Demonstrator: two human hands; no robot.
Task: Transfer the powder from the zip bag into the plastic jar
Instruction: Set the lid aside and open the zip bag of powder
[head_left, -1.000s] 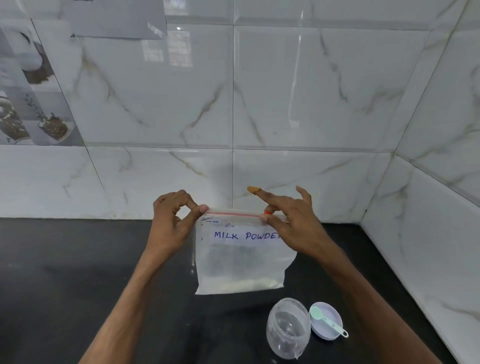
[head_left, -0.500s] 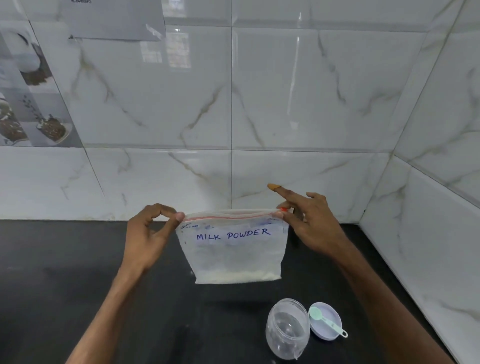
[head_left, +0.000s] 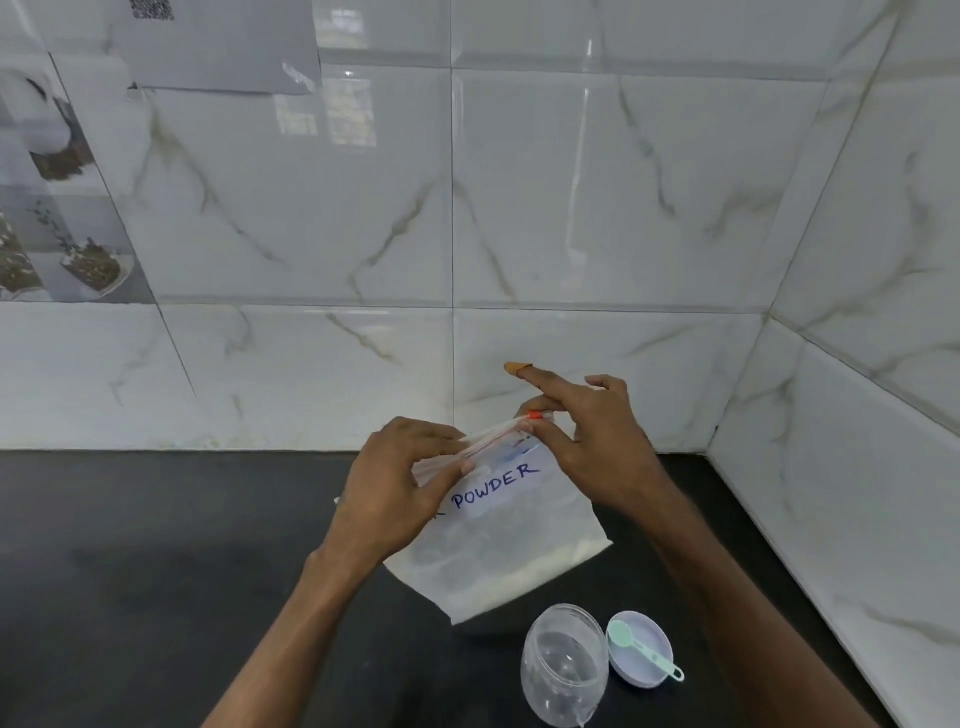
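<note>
A person's left hand (head_left: 395, 483) and right hand (head_left: 587, 441) held a zip bag (head_left: 498, 540) above the dark surface (head_left: 156, 571), near its back edge and towards the right corner, where the tiled walls (head_left: 571, 208) met. Each grip was closed on the bag's red-lined top: the left pinched the seal near its left end, the right pinched the opposite end between thumb and finger, its forefinger lifted clear. The bag hung tilted, right end higher, and a handwritten label reading "POWDER" (head_left: 493, 486) faced the camera. White powder (head_left: 524, 571) had settled along the bottom seam, evidently kept low so that nothing would spill when the seal parted. The two pinches at the top suggested the hands were set to pull the zip apart; whether it had begun to open could not be told.

Below the bag, towards the front right of the surface, a clear jar (head_left: 563, 667) stood open, apparently empty. Its lid (head_left: 641, 649) lay just beside it on the right, with a small green scoop (head_left: 631, 644) resting in it, presumably placed within easy reach for spooning.
</note>
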